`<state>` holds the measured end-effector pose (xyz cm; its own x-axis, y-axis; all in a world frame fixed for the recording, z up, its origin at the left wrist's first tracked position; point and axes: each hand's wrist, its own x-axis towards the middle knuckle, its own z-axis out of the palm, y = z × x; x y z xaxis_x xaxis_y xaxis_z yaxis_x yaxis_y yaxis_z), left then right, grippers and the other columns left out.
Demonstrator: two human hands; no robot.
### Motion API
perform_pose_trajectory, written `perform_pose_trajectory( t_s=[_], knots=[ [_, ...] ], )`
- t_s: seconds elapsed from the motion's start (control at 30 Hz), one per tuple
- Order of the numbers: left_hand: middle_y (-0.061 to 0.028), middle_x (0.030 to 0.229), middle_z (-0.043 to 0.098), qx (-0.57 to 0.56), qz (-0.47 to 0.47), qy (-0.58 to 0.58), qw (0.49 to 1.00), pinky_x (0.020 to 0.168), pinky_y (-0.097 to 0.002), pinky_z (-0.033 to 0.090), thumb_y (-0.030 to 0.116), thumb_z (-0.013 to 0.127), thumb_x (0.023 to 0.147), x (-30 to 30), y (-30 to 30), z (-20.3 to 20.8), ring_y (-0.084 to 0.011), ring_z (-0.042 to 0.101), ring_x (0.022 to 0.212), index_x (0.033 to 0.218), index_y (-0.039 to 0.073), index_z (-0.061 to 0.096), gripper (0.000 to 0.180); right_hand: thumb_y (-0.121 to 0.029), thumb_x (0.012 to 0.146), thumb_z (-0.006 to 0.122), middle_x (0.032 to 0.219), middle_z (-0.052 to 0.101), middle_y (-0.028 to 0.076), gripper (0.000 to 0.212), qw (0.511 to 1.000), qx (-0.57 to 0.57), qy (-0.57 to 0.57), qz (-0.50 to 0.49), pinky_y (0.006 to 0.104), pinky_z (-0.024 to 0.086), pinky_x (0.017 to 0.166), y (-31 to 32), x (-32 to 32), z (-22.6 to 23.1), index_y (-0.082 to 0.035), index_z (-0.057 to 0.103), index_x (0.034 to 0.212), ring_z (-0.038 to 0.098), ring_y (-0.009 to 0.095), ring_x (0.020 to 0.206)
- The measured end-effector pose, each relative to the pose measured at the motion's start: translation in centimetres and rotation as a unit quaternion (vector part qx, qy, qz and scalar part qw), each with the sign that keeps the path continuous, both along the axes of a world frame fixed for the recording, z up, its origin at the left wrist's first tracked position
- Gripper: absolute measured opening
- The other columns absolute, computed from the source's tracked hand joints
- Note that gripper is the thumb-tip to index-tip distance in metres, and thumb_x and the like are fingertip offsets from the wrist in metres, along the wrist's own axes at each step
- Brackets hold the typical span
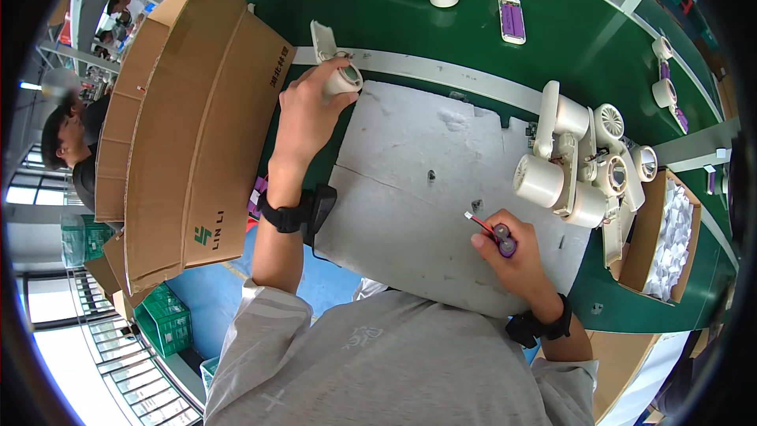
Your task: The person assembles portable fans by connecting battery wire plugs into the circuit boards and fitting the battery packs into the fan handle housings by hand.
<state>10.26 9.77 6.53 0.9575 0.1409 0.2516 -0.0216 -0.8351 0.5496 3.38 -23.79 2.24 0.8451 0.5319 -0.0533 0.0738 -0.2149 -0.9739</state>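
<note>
Left hand (pixel 309 110) is up at the far edge of the grey mat (pixel 426 189), fingers closed around a cream fan housing (pixel 337 71), a round drum with a flat handle piece sticking up beyond the knuckles; that grip is clamped firmly on it, held just above the mat's far left corner. Right hand (pixel 512 256) sits at the near right part of the mat, its grip pinched together on a small purple battery pack (pixel 505 242), with red and black wires (pixel 481 224) running from the pack toward the mat's middle and ending in a small white plug. Both wrists wear black straps. Just off the mat's right edge lies a heap of cream fan housings (pixel 579 166), drums and grilles jumbled together and touching. Beyond that heap, farther right of the mat, an open carton of white parts (pixel 674 237) stands on the green worktop (pixel 583 31). Past the mat's far edge, across a pale strip, more fan units with purple batteries (pixel 509 0) lie spaced along the green surface. To the left of the mat, tall folded cardboard boxes (pixel 189 134) lean close by the left forearm, and beyond them, well away from the mat, another person (pixel 67 142) is seen.
</note>
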Motion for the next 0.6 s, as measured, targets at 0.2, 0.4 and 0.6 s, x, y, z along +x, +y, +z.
perform_pose_trajectory(
  t_s=[0.2, 0.4, 0.6],
  knots=[
    [-0.0146, 0.114, 0.065, -0.457, -0.18, 0.072, 0.868, 0.084, -0.034, 0.049, 0.021, 0.082, 0.073, -4.8, -0.4, 1.2, -0.026, 0.063, 0.102, 0.122, -0.001, 0.054, 0.06, -0.022, 0.093, 0.062, 0.081, 0.063, 0.008, 0.03, 0.971, 0.186, 0.138, -0.059, 0.0241, 0.045, 0.059, 0.9, -0.3, 0.2, 0.001, 0.056, 0.111, 0.056, 0.01, 0.068],
    [-0.0188, 0.122, 0.059, -0.667, -0.454, 0.233, 0.543, 0.089, -0.0357, 0.049, 0.028, 0.081, 0.074, -6.0, -2.7, -2.8, -0.0259, 0.061, 0.105, 0.122, -0.009, 0.049, 0.069, -0.013, 0.093, 0.061, 0.104, 0.065, 0.01, 0.032, 0.947, 0.235, 0.214, -0.043, 0.0234, 0.047, 0.065, 0.4, 0.4, 1.0, 0.002, 0.054, 0.121, 0.062, 0.012, 0.08],
    [-0.0162, 0.123, 0.059, -0.686, -0.193, 0.189, 0.676, 0.092, -0.0369, 0.048, 0.027, 0.082, 0.074, -4.4, -5.1, -2.5, -0.0266, 0.06, 0.107, 0.124, -0.005, 0.05, 0.068, -0.007, 0.087, 0.066, 0.102, 0.065, 0.011, 0.032, 0.992, 0.063, 0.107, -0.022, 0.0234, 0.048, 0.059, -0.1, 0.5, 1.2, 0.0, 0.054, 0.116, 0.06, 0.01, 0.074]
  ],
)
